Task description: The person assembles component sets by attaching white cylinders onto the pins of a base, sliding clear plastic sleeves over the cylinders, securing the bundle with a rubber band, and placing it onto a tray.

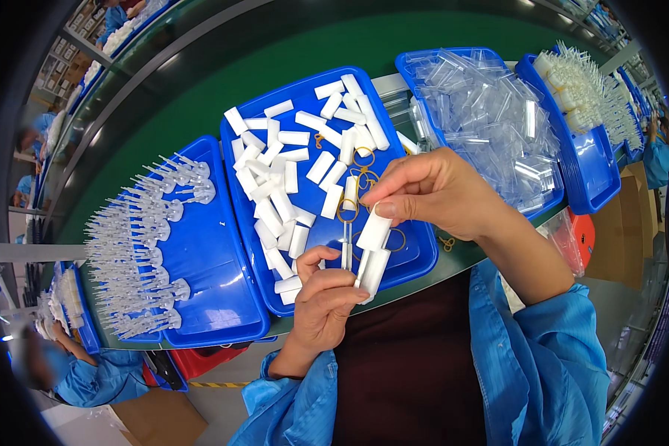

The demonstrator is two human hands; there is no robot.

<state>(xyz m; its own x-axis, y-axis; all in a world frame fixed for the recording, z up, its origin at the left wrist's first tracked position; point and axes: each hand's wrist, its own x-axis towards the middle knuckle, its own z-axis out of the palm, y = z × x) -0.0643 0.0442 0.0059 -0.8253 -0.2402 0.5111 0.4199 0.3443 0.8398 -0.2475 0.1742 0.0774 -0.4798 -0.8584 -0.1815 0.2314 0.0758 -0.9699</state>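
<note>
Over the blue tray, the left hand pinches one white block between closed fingers, the right hand another — seemingly two in progress — while dozens of loose blocks inside the tray appear left to handle.

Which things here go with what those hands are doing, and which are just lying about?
Seemingly in use:
- left hand and right hand, holding white pieces
- middle blue tray of similar pieces
- yellowish bands beside the right hand

Untouched, perhaps just nearby:
- clear plastic pieces
- stemmed parts at left
- cardboard at right
</note>
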